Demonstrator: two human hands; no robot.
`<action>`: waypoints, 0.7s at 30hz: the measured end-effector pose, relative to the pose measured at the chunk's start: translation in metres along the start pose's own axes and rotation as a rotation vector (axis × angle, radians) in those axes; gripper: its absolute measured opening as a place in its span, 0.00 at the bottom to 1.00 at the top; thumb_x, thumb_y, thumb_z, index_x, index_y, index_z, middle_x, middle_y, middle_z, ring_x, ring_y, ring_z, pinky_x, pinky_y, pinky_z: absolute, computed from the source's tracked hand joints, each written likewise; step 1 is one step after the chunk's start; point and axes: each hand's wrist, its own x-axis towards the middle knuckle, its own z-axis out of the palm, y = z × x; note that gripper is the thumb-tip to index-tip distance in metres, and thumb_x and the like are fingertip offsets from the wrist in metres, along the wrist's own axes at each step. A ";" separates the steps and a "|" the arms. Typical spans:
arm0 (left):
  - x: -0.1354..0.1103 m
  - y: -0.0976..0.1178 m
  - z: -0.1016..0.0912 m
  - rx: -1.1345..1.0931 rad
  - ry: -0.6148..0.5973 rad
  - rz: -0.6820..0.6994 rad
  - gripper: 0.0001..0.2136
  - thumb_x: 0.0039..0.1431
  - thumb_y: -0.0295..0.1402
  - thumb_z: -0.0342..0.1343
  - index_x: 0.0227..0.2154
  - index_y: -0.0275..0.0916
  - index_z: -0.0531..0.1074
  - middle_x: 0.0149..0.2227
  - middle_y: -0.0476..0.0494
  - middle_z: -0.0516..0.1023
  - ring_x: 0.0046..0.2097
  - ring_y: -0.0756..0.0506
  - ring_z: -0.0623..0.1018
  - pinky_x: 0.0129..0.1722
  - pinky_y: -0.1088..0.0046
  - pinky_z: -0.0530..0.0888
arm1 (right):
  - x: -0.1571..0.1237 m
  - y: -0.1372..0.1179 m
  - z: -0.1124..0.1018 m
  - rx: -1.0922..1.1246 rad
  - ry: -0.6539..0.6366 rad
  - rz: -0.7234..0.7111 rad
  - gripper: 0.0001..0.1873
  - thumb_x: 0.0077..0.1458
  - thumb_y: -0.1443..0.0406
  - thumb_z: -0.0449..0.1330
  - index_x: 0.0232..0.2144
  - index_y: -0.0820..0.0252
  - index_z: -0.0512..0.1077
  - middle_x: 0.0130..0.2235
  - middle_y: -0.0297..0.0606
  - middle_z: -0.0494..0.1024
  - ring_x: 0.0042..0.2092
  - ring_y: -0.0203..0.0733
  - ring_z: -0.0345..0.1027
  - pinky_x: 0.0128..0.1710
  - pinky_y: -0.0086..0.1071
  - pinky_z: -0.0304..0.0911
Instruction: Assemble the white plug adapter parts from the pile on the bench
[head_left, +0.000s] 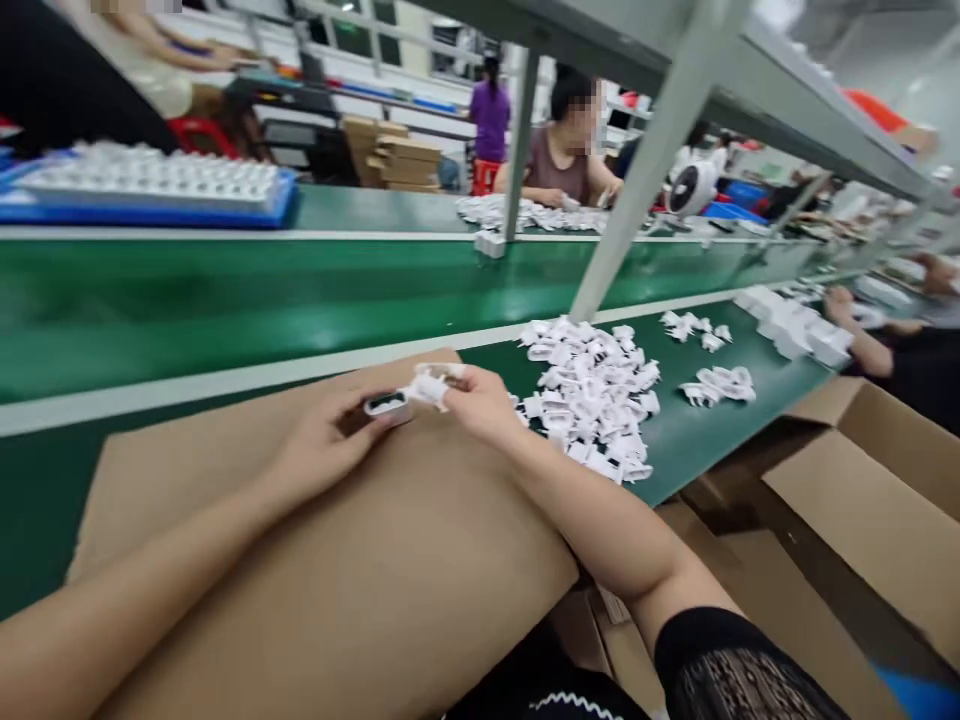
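Observation:
My left hand [326,440] is closed on a small white plastic housing [388,405] with a dark slot, held over a brown cardboard sheet [360,560]. My right hand [480,400] pinches another small white plastic part [431,385] right beside the housing; the two pieces nearly touch. Just to the right of my right hand, a heap of several like white parts [592,395] lies on the green bench.
Smaller clusters of white parts [720,385] lie further right. An open cardboard box [847,500] stands at the lower right. A green conveyor [225,300] runs behind, with a grey slanted post [645,170]. A blue tray of white pieces [150,185] sits far left. Other people work opposite and at the right.

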 end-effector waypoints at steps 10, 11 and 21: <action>-0.014 -0.008 0.006 -0.113 -0.035 0.075 0.20 0.61 0.53 0.59 0.49 0.47 0.79 0.47 0.44 0.82 0.50 0.36 0.79 0.55 0.55 0.73 | -0.013 0.000 0.016 -0.167 0.025 -0.036 0.24 0.43 0.55 0.75 0.42 0.56 0.80 0.40 0.38 0.84 0.43 0.44 0.79 0.46 0.39 0.74; -0.013 -0.006 0.004 -0.107 -0.035 0.098 0.19 0.61 0.52 0.59 0.49 0.48 0.79 0.47 0.44 0.82 0.50 0.37 0.79 0.56 0.55 0.72 | -0.013 -0.001 0.017 -0.202 0.048 -0.073 0.23 0.43 0.55 0.75 0.42 0.56 0.80 0.40 0.38 0.84 0.42 0.43 0.78 0.46 0.38 0.74; -0.015 -0.010 0.002 -0.074 -0.083 0.150 0.21 0.57 0.55 0.61 0.46 0.47 0.80 0.46 0.45 0.83 0.51 0.36 0.77 0.56 0.55 0.66 | -0.012 -0.006 0.007 -0.292 -0.066 -0.201 0.17 0.56 0.54 0.66 0.45 0.54 0.73 0.46 0.39 0.80 0.40 0.38 0.74 0.39 0.34 0.71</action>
